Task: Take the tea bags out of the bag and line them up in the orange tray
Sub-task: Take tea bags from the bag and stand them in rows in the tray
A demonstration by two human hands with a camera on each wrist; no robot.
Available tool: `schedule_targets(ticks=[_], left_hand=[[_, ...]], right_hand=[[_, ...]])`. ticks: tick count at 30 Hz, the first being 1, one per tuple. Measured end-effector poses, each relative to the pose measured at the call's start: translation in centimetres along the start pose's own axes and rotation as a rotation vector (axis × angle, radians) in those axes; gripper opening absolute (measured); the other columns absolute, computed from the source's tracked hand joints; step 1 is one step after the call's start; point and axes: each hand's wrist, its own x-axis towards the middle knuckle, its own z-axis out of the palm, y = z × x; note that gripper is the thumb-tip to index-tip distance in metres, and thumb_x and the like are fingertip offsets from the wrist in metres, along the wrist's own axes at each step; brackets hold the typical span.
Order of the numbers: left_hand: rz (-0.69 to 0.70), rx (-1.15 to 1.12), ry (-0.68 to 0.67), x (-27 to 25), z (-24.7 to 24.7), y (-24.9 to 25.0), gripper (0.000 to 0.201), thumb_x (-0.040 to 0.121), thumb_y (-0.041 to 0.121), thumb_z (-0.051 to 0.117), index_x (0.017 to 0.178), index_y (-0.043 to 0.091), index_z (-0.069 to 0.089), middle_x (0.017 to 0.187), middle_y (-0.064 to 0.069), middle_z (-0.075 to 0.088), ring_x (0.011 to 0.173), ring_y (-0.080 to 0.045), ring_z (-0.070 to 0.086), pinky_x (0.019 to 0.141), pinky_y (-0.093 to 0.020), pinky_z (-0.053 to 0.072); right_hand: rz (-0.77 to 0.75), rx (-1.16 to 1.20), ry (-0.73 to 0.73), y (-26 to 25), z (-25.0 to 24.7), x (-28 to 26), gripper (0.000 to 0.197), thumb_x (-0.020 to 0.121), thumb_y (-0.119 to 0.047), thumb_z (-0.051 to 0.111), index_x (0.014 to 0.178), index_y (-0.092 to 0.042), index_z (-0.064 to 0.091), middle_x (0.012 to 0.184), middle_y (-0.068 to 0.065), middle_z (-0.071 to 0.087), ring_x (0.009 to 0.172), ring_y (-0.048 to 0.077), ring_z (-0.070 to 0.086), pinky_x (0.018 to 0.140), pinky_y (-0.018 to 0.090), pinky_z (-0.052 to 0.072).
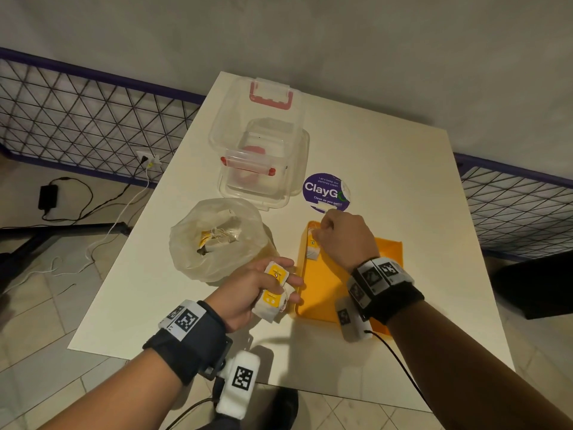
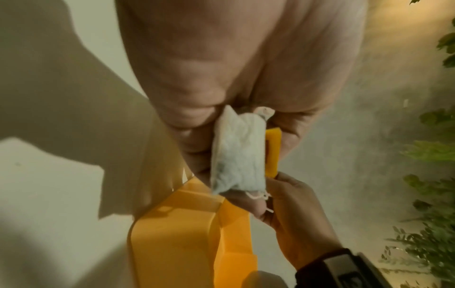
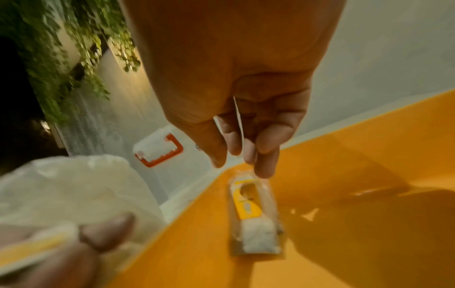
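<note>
Pictured above a white table (image 1: 372, 156): one tea bag (image 3: 255, 220) flat in the orange tray (image 1: 322, 293) just below loosely curled right hand (image 1: 344, 240) fingertips (image 3: 264, 167), knuckles up, with left hand (image 1: 248, 293), beside the plastic bag (image 1: 217, 237), gripping a stack of tea bags (image 1: 273, 293).

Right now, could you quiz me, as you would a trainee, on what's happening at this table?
1. True or false: the left hand is empty.
2. Where does the placed tea bag lie? A) plastic bag B) orange tray C) clear container
3. Fill in: the right hand is above the tray's ____ end.

Key: 1 false, it holds tea bags; 2 B; 3 far.
</note>
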Motion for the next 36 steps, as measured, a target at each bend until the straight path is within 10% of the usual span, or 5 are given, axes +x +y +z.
schedule_targets(ticks=[7,25,36], left_hand=[[0.039,0.046,-0.054,0.2,1.1,0.5,0.078,0.06,-0.012,0.053,0.134,0.009,0.044,0.105,-0.029,0.068,0.074,-0.038,0.069,0.069,-0.039,0.054],[-0.056,-0.049,0.002,0.0,1.3,0.5,0.036,0.09,-0.008,0.045,0.125,-0.004,0.053,0.095,-0.022,0.066,0.06,-0.03,0.06,0.04,-0.023,0.041],[-0.084,0.018,0.04,-0.3,0.4,0.0,0.035,0.092,-0.004,0.048,0.127,-0.005,0.053,0.1,-0.025,0.063,0.062,-0.029,0.061,0.041,-0.024,0.043]], right_hand=[[-0.152,0.276,-0.468,-2.5,-0.9,-3.6,0.015,0.083,-0.026,0.076,0.085,-0.011,0.075,0.073,0.003,0.073,0.062,0.0,0.058,0.062,0.014,0.044],[-0.156,0.383,-0.169,-1.9,-4.9,-1.6,0.004,0.085,-0.017,0.076,0.086,-0.013,0.076,0.073,-0.009,0.07,0.064,-0.001,0.062,0.062,0.014,0.051],[-0.155,-0.081,-0.054,-0.3,-6.3,-0.9,0.01,0.09,-0.015,0.062,0.087,-0.014,0.072,0.093,0.005,0.071,0.094,0.023,0.063,0.079,0.042,0.057]])
